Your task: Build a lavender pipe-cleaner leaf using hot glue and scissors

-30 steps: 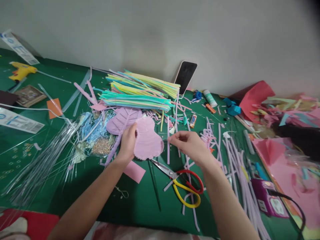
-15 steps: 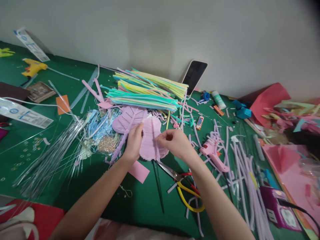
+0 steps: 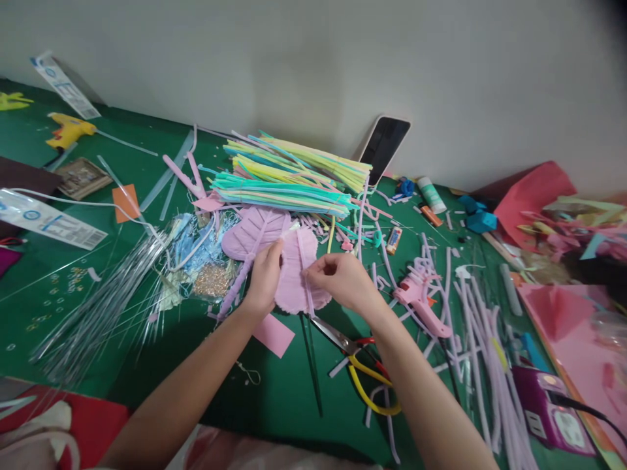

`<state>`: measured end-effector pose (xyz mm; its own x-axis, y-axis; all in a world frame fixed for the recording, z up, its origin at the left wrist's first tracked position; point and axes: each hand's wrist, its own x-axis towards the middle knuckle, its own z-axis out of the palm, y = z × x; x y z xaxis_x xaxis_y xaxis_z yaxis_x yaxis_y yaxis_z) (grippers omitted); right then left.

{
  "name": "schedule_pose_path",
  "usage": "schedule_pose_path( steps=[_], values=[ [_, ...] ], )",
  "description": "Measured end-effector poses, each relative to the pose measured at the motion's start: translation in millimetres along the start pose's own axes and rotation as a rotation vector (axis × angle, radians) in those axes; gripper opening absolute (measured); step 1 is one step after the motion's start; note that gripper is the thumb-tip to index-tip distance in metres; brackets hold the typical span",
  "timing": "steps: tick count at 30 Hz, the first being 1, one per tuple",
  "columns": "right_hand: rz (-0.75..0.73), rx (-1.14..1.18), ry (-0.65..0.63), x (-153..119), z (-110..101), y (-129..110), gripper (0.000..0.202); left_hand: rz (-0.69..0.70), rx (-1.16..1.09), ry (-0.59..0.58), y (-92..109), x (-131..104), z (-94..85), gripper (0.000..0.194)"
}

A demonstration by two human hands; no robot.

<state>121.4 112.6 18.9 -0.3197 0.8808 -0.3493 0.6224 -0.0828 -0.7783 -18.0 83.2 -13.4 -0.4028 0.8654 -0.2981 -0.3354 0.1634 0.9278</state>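
My left hand point(image 3: 265, 277) is closed on the left edge of a lilac petal-shaped piece point(image 3: 294, 287) with a scalloped rim, thumb on top. Against the right part of this piece, my right hand point(image 3: 337, 277) pinches a thin lilac pipe cleaner point(image 3: 309, 297) that runs down its face. A second lilac petal piece point(image 3: 255, 232) with raised ribs and a wrapped stem lies just left of it. Below the work are scissors point(image 3: 362, 365) with yellow and red handles, their blades pointing up toward the petal. A pink paper card point(image 3: 275, 335) lies under my left wrist.
Behind my hands lie bundles of yellow and green pipe cleaners point(image 3: 289, 189), with a phone point(image 3: 385, 147) leaning on the wall. A pink glue gun point(image 3: 421, 303) and loose lilac pipe cleaners point(image 3: 494, 365) are at right. Silver strands point(image 3: 102, 307) and a yellow glue gun point(image 3: 71, 129) are at left.
The whole view has shifted very slightly. Both hands keep the same hold on the petal piece and the pipe cleaner, with hardly any movement between them.
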Motion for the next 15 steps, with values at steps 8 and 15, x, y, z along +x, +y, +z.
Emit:
schedule_pose_path(
  steps=[8,15],
  values=[
    [0.017,0.006,0.027,0.8,1.4,-0.1,0.020,0.000,0.013,-0.008,1.7,-1.9,0.3,0.036],
    [-0.055,0.052,0.114,-11.5,-10.2,-1.9,0.037,-0.021,-0.023,-0.023,1.2,-1.0,0.0,0.032]
  ],
)
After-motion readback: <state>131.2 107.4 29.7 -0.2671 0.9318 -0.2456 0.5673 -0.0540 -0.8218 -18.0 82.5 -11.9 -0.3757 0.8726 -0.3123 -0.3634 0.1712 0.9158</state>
